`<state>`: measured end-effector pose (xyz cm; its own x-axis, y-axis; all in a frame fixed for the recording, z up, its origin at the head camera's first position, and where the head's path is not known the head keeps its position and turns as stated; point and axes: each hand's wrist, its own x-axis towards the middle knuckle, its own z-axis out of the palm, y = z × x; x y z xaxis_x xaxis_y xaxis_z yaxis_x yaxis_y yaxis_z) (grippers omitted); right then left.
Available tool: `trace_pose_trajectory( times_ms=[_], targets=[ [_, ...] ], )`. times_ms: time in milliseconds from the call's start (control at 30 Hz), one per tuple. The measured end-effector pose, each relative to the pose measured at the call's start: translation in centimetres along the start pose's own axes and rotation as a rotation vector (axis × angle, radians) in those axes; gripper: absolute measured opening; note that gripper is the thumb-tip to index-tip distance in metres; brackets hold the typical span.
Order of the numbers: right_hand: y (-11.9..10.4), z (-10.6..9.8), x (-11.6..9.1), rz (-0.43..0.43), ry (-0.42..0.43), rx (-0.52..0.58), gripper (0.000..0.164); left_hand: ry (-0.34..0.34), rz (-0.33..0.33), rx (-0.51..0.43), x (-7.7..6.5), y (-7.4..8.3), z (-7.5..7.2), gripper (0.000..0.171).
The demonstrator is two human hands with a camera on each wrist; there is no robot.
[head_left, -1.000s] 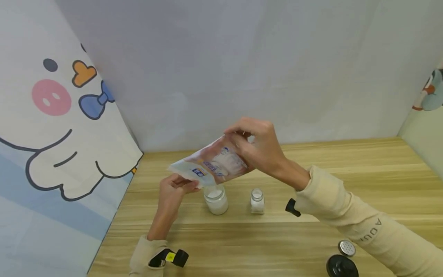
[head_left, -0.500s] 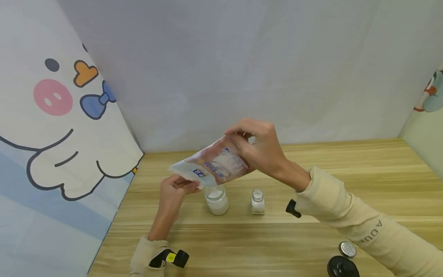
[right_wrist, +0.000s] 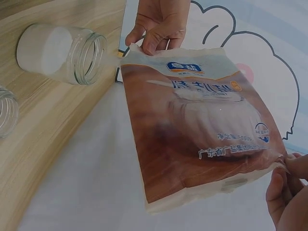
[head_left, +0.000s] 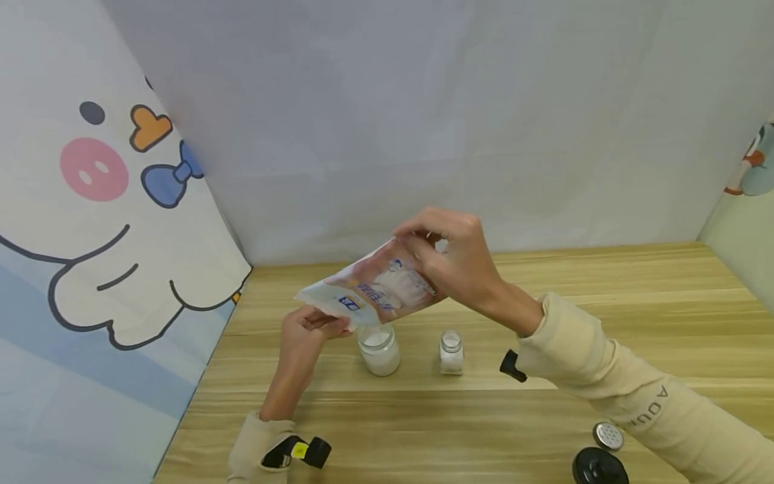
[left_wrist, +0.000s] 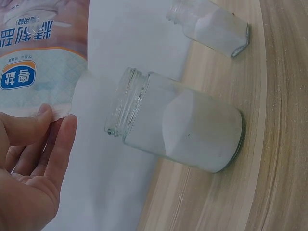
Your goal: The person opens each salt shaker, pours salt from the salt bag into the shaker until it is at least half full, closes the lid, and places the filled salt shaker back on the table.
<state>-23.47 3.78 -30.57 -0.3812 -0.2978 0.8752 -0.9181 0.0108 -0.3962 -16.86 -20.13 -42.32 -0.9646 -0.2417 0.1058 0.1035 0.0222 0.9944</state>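
Observation:
A bag of salt (head_left: 387, 286) hangs tilted above the table, its pale end lower and to the left. My left hand (head_left: 305, 339) pinches that lower end between thumb and fingers. At the raised end my right hand (head_left: 453, 255) pinches a corner of the bag, also seen as the right hand (right_wrist: 291, 192) in the right wrist view. Just under the bag's low corner stands a large glass jar (left_wrist: 180, 122), upright, uncapped and partly filled with white salt. Between corner and jar mouth the right wrist view shows a faint white blur.
A smaller uncapped glass shaker jar (head_left: 451, 353) with white contents stands to the right of the large jar. Near the front right lie a perforated metal lid (head_left: 607, 435) and a black lid (head_left: 600, 466). A grey-white backdrop (head_left: 423, 134) rises behind the wooden table (head_left: 459, 423).
Both hands and the bag hold nearly the same pose. The whole head view has shifted very slightly.

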Motion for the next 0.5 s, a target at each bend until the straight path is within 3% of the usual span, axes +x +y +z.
trace_pose_trajectory(
  times_ms=[500],
  targets=[
    [-0.1, -0.01, -0.06, 0.0, 0.01, 0.013, 0.015, 0.0, 0.018, -0.007, -0.06, 0.06, 0.07, 0.026]
  ],
)
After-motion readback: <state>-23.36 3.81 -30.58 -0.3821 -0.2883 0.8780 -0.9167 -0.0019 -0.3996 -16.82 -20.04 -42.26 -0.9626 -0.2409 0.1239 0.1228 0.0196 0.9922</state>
